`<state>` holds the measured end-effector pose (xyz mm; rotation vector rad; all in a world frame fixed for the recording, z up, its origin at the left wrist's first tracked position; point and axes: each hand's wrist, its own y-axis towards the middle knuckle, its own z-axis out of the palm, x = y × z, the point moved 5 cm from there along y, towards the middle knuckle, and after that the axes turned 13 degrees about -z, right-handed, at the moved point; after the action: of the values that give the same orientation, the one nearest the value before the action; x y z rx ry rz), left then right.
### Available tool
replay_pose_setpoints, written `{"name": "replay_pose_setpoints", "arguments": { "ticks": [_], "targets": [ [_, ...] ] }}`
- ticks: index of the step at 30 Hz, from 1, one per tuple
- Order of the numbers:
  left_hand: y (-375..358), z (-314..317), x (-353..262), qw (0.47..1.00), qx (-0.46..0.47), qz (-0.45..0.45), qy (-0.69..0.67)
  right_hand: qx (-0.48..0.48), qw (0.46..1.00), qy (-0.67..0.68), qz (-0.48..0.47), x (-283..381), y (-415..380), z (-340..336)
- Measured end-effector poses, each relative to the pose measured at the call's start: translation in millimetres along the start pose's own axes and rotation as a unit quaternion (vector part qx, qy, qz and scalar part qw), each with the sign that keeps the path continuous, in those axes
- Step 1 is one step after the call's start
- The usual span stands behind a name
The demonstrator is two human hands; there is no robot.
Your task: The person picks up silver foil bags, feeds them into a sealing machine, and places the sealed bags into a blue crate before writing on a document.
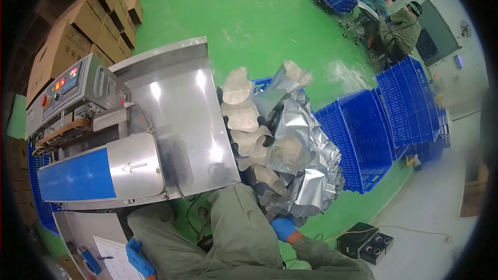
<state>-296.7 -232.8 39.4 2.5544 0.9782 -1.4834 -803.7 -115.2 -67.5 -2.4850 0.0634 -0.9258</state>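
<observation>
My left hand [139, 258], in a blue glove, lies by my thigh at the edge of a white paper sheet [115, 257]. Its fingers are stretched out and hold nothing visible. On the other side, my right hand [284, 228], also blue-gloved, reaches to the lower edge of a big heap of silver foil pouches [306, 161]. The pouches hide its fingertips, so its grip does not show. The heap rests over a blue crate [261, 84], of which only a bit of rim shows.
A sealing machine [67, 91] with a blue conveyor belt [78, 176] and steel table [192, 124] stands left. Stacked blue crates [358, 135] are at right, cardboard boxes [88, 21] at upper left. A pen [105, 257] and tape roll [91, 262] lie below. Two people [397, 26] sit far off.
</observation>
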Motion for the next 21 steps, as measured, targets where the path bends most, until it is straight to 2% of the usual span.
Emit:
{"name": "replay_pose_setpoints", "arguments": {
  "ticks": [1,2,3,5,7,9,10,12,15,19,21],
  "targets": [
    [0.0,8.8,-8.3,1.000,0.003,-0.005,0.004,0.121,0.988,-0.071,-0.064,23.2,-6.5,-22.9],
    [-0.4,14.9,-16.5,1.000,0.012,0.011,0.022,0.076,0.995,-0.035,-0.057,33.7,-18.6,-51.1],
    [0.3,18.7,-22.4,0.999,0.022,0.030,0.038,0.025,0.998,-0.001,-0.050,48.7,-27.8,-79.6],
    [4.9,25.0,-17.5,0.999,0.036,0.016,0.018,-0.207,0.977,0.050,0.027,99.5,-36.5,-170.7],
    [11.1,27.6,-13.2,0.992,-0.009,0.098,0.075,-0.377,0.917,-0.056,0.116,103.9,-39.7,-209.9],
    [18.0,26.6,-1.8,0.996,0.003,0.087,0.003,-0.448,0.836,-0.316,0.029,128.2,-22.9,-238.9],
    [16.8,25.5,-5.0,0.995,0.009,0.092,0.025,-0.463,0.828,-0.316,0.020,128.7,-16.9,-241.6],
    [12.9,17.3,-7.0,0.993,0.017,0.104,0.044,-0.269,0.895,-0.337,0.118,106.6,14.9,-231.7],
    [7.0,6.9,3.7,0.993,0.012,0.121,0.009,-0.299,0.878,-0.355,0.118,51.8,58.1,-211.1],
    [5.3,-5.3,27.2,0.993,-0.019,0.099,-0.060,-0.336,0.852,-0.396,0.070,56.1,62.7,-236.5],
    [1.3,-8.4,29.0,0.994,-0.027,0.076,-0.073,-0.373,0.831,-0.402,0.096,75.8,47.3,-279.6]
  ]
}}
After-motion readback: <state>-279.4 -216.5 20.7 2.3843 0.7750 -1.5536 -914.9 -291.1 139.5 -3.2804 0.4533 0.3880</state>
